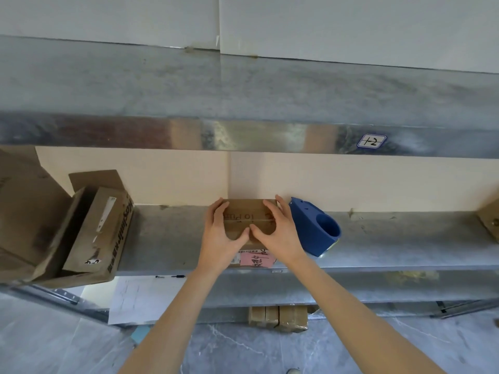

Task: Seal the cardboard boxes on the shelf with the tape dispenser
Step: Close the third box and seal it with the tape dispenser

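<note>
Gripping a small cardboard box (249,215) from both sides: left hand (220,238) curled round its 9 o'clock edge, right hand (279,234) curled round its 3 o'clock edge, thumbs meeting on the lid at 6 o'clock. Standing at the middle of the metal shelf (167,238), close to the pale back panel. Plain brown, with flaps down and meeting in a straight seam from 9 to 3 o'clock across the top. Printed with dark lettering along that seam (upside down, and only partly legible between the fingers). Cannot tell whether tape covers the seam. Marked on the front face, at 6 o'clock, with a handwritten pink label (255,259) and a white barcode sticker beside it.

Flanked at 3 o'clock by a blue tape dispenser (314,230), lying on the shelf just beside the right hand, round hollow turned toward the camera. Unclear whether touching the fingers.

Well apart at 9 o'clock: a larger open carton (100,233), flaps raised, overhanging the shelf's front edge. Up at 1 o'clock, on the rail above, a blue-bordered sticker (371,141) with handwriting.
</note>
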Demonstrator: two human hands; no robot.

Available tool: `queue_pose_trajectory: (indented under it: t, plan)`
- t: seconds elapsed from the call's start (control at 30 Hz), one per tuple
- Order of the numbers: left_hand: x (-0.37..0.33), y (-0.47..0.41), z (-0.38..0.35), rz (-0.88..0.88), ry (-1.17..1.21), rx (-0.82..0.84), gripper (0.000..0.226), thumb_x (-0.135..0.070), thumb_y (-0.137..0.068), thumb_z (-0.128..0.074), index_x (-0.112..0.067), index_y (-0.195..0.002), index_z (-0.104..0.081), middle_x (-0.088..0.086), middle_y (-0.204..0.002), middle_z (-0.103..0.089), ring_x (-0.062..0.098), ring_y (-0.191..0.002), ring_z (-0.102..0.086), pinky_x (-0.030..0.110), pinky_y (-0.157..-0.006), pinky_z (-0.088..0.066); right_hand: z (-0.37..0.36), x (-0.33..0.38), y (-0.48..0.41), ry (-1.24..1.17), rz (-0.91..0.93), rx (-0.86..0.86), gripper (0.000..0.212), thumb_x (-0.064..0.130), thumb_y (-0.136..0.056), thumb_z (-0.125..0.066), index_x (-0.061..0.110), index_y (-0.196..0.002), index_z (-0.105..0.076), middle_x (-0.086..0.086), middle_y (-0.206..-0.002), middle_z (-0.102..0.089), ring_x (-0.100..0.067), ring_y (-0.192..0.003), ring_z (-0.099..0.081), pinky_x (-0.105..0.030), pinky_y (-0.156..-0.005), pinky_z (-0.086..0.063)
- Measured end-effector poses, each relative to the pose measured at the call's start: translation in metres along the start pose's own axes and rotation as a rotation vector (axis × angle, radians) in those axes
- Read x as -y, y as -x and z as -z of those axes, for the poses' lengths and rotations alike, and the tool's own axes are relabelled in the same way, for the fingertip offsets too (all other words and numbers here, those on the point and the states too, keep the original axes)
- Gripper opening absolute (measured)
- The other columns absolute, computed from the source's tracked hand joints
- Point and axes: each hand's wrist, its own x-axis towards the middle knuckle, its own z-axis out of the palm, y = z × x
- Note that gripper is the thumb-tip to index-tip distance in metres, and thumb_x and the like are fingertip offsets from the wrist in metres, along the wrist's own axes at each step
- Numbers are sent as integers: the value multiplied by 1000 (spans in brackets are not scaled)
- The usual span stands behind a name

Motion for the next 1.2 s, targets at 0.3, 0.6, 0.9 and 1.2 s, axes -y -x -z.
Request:
queue_pose_trajectory:
  t: [0.3, 0.6, 0.9, 1.2]
  plan:
    - [9, -2, -7, 13, 124, -6, 64, -22, -80, -81, -24, -136, -51, -9, -162, -25, 7, -139, -38, 25, -108, -41, -9, -6, 4, -217, -3, -35, 64, 26, -87, -74, 25, -143, -44, 4, -161, -19, 7, -126, -30, 8, -87, -27]
    - [12, -2, -9, 37, 226, 0, 60, -15, -80, -82, -19, -134, -56, -13, -161, -27, -9, -133, -38, 13, -103, -42, -6, -4, 3, -202, -25, 6, 70, 31, -89, -71, 31, -149, -36, 3, -163, -13, -11, -143, -26, 9, -85, -24]
    - [7, -2, 3, -43, 29, 51, 80, -56, -74, -71, -23, -142, -45, -7, -161, -12, 11, -144, -26, 32, -112, -35, 2, 2, 7, -105, -44, 6, 67, 41, -89, -70, 35, -146, -36, 6, -160, -9, 3, -119, -32, 3, -83, -31]
    - [21, 22, 29, 31, 83, 182, 105, -72, -59, -77, -43, -148, -31, -20, -147, -24, 6, -140, -31, 31, -110, -34, 7, -4, 23, -220, -30, -24, 82, 50, -84, -71, 31, -151, -29, 8, -144, -46, -5, -131, -40, -27, -107, -38]
